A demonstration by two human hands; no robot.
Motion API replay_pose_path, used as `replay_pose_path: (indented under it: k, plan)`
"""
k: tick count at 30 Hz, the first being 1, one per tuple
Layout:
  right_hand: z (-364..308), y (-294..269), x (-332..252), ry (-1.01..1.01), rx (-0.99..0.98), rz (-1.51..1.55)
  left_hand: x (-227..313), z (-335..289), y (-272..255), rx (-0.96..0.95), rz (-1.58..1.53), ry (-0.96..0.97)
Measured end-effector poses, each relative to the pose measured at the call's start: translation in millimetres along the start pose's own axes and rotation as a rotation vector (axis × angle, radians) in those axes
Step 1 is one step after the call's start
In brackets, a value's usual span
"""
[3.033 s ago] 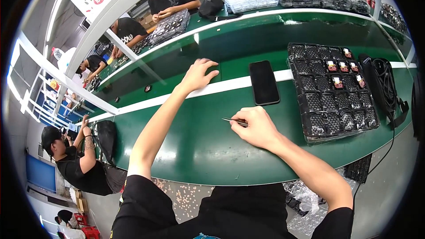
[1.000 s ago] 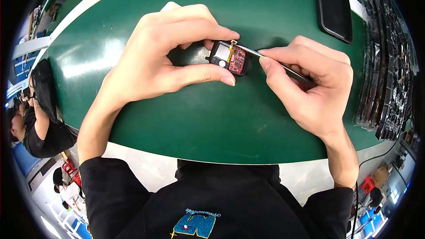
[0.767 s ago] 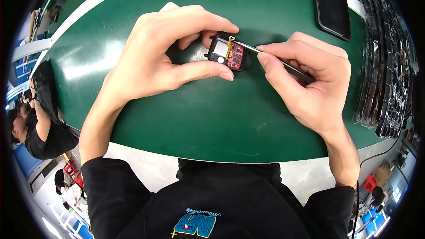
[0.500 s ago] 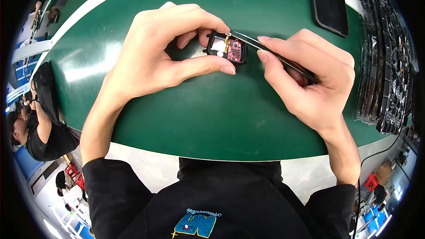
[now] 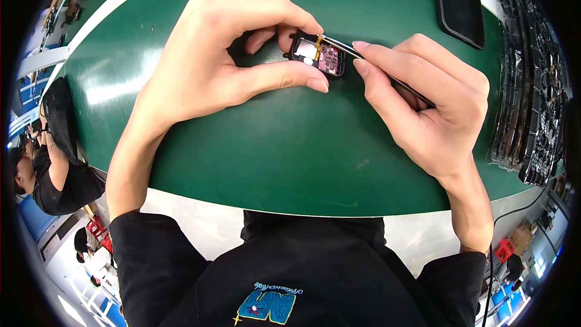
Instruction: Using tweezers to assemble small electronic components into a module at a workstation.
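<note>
My left hand (image 5: 209, 60) is closed around a small black device housing (image 5: 336, 74), its thumb along the near edge and its fingers at the far edge. Inside the open housing I see a red circuit board (image 5: 329, 59), a pale rectangular part (image 5: 306, 48) and a gold ribbon cable (image 5: 318, 42). Pinched in my right hand (image 5: 433, 100) are slim tweezers (image 5: 342, 45). Their tips reach the upper edge of the housing, beside the ribbon cable and my left index fingertip. Whether the tips grip the cable is too small to tell.
A black phone-like slab (image 5: 458, 6) lies at the far right of the green table (image 5: 272, 157). Stacked black trays in clear plastic (image 5: 526, 85) stand along the right edge. Another person (image 5: 57, 169) sits at the left, beside a black mesh object (image 5: 59, 118).
The tweezer tips have come down onto the housing's upper edge by the ribbon cable, and look closer together. The housing and both hands appear slightly higher and further right in view.
</note>
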State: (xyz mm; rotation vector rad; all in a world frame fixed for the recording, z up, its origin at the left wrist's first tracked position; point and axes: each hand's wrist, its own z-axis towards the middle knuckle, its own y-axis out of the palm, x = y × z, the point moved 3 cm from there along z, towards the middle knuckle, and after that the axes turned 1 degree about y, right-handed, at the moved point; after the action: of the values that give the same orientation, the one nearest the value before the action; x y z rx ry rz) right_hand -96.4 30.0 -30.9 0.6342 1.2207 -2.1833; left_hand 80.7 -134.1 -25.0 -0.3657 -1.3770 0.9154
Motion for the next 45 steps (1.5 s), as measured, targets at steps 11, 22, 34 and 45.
replay_pose_path:
  k: [11, 22, 34, 45]
  plan:
    - [1.4, -6.5, 2.8, 0.183, -0.115, 0.194, -16.4, 1.2, -8.8, -0.144, -0.099, 0.083]
    - [1.6, -5.5, 1.5, 0.194, -0.157, 0.161, -12.5, 1.7, -6.1, -0.135, -0.056, 0.101]
    - [-2.6, -3.5, 3.7, 0.194, -0.137, 0.184, -6.8, 2.7, -3.3, -0.137, 0.006, 0.166]
    - [-4.5, -3.7, 6.6, 0.122, -0.095, 0.184, -8.9, 3.4, 0.0, -0.131, 0.003, 0.159]
